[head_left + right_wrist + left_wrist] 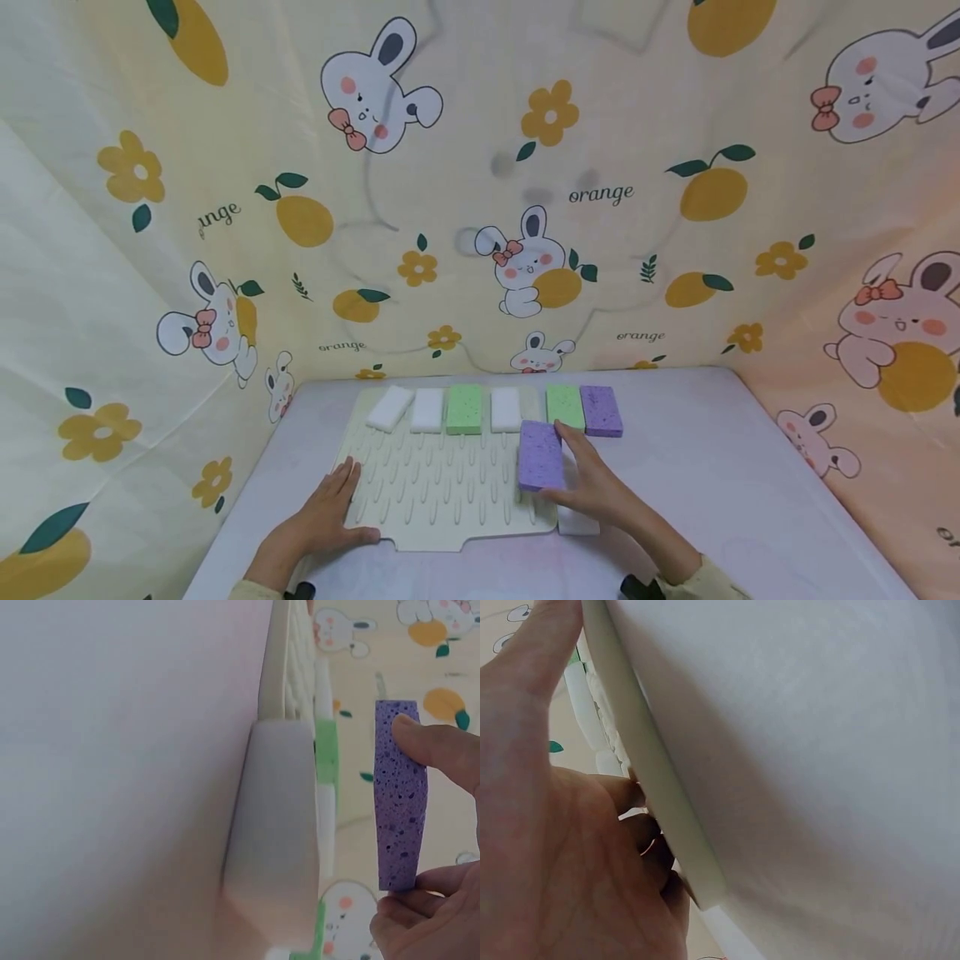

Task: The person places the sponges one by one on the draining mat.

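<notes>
My right hand (592,487) pinches a purple sponge (540,456) between thumb and fingers. That sponge hangs over the right side of a cream board (435,525) with rows of raised slots; in the right wrist view the sponge (401,795) is clear of the surface. Below my right hand, a white block (577,523) lies against the board's right edge, partly covered by the hand. At the board's left edge rests my left hand (326,508), fingers extended along the side and thumb at the front corner. The left wrist view shows its fingertips against the board's rim (660,780).
Along the board's far edge lie several sponges: white blocks (427,411), a green sponge (464,409), another green sponge (565,406) and a second purple sponge (602,411) at the right end. Printed cloth (450,183) walls the white table (735,500) at back and sides.
</notes>
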{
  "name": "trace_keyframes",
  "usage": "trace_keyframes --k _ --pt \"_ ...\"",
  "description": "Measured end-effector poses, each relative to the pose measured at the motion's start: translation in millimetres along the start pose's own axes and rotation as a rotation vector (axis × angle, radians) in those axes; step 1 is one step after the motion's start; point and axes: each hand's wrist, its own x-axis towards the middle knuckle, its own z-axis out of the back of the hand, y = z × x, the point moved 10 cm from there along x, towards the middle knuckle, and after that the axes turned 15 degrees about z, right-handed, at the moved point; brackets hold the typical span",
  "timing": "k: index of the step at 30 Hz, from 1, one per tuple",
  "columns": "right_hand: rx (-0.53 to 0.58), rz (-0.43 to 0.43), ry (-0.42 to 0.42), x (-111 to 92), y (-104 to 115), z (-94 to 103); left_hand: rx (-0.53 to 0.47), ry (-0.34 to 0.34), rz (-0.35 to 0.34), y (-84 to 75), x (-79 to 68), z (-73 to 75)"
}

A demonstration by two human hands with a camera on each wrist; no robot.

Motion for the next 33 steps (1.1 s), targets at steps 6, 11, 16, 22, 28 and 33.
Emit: trace_keyframes --k 6,11,16,22,28,33 --pt "0.022 0.0 -0.008 9.1 7.6 -12.0 -0.002 0.016 0.018 1.7 0.5 -1.1" --pt "0.017 0.006 -0.008 16.5 17.2 -18.8 -0.006 0.019 0.005 -0.3 0.1 -0.6" --pt "0.043 0.029 -0.015 24.7 27.9 -26.4 0.0 0.016 0.001 -0.6 1.6 -0.3" --pt "0.052 0.062 -0.009 32.5 36.6 -37.6 0.003 0.025 0.006 -1.1 2.3 -0.4" --pt "0.062 0.085 0.003 38.4 39.8 -50.6 0.018 0.028 0.024 3.1 4.3 -4.4" --pt "0.06 0.106 0.021 43.6 43.6 -62.1 0.012 0.03 0.021 1.9 3.7 -3.4"
